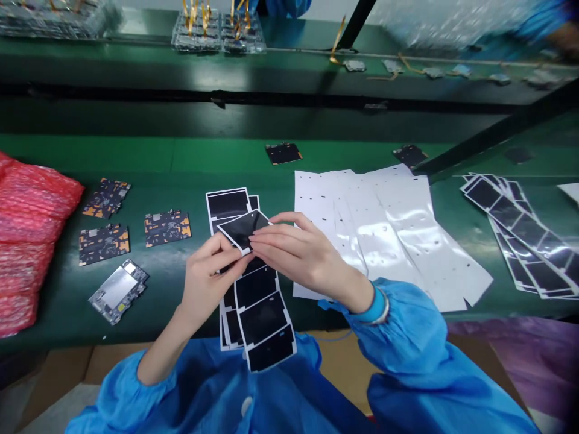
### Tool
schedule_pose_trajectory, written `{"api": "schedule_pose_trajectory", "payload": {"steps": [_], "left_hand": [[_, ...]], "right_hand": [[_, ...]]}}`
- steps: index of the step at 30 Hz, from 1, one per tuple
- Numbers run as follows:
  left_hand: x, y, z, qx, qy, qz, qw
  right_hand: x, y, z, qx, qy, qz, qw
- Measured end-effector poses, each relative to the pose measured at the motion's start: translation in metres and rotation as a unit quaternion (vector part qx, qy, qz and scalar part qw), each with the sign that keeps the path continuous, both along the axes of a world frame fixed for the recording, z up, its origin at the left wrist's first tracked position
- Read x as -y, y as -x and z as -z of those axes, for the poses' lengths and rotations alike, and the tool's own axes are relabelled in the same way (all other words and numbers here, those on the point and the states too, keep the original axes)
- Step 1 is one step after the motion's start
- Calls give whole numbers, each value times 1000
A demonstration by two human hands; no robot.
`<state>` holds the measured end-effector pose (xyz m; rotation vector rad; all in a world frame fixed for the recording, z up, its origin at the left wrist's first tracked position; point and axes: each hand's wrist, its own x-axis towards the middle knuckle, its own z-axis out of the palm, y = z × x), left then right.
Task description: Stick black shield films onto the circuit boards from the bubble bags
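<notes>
Left of the fingers [280,241], on a green workbench [136,157], we see three dark circuit boards [104,244] with orange patches, a silver-shielded board [118,290] and a stack of red packaging [31,223]. Right of the fingers lie overlapping glossy white perforated backing sheets [384,235], then a separate strip of black rectangular film pieces on white backing [515,235]. Far beyond the fingers, on a second green bench [226,69], sit clear trays of boards with gold ribbon cables [219,33], near a co-worker's blurred blue sleeve [538,24].
</notes>
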<state>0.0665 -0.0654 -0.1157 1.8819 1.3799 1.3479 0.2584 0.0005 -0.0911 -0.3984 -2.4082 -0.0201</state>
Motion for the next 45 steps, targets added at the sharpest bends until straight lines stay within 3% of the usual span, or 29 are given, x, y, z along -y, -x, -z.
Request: {"api": "schedule_pose_trajectory", "payload": {"steps": [7,10,12,15,17,19,21,23,25,28,31,34,37,39,42,43,45], "left_hand": [[-6,-4,-11,-88,-37,42,995],[-10,-1,-14,-91,-19,54,994],[-15,5,-8,-67,20,58,996],[-26,17,12,-39,82,-26,996],[-30,21,26,-116,81,-118,983],[-29,18,33,-215,61,-147,963],[-23,11,33,-215,49,-100,970],[-13,4,27,-129,59,-26,990],[-1,2,22,-29,85,27,996],[12,7,16,39,150,46,987],[19,12,14,26,199,49,978],[23,10,12,-6,166,59,984],[25,10,11,-86,106,74,988],[21,23,11,-181,83,74,977],[2,73,15,-325,79,21,942],[-5,96,17,-347,79,-8,934],[-18,144,21,-339,106,-14,935]], "right_hand": [[3,2,3,33,-58,43,997],[0,1,5,-13,-3,55,998],[-3,-4,3,-87,75,65,991],[-7,-15,0,-234,213,129,940],[-7,-16,0,-328,268,187,886],[-2,-10,3,-368,284,208,860],[8,2,7,-326,295,162,883],[18,12,10,-260,316,87,908],[24,16,12,-254,345,64,901],[23,12,18,-336,429,121,830],[17,8,30,-353,550,104,750],[15,10,39,-334,611,76,713],[17,12,38,-323,591,95,733],[20,9,34,-290,541,123,780],[22,-2,28,-244,384,179,872],[22,-8,27,-236,335,196,891],[23,-20,25,-229,287,220,904]]}}
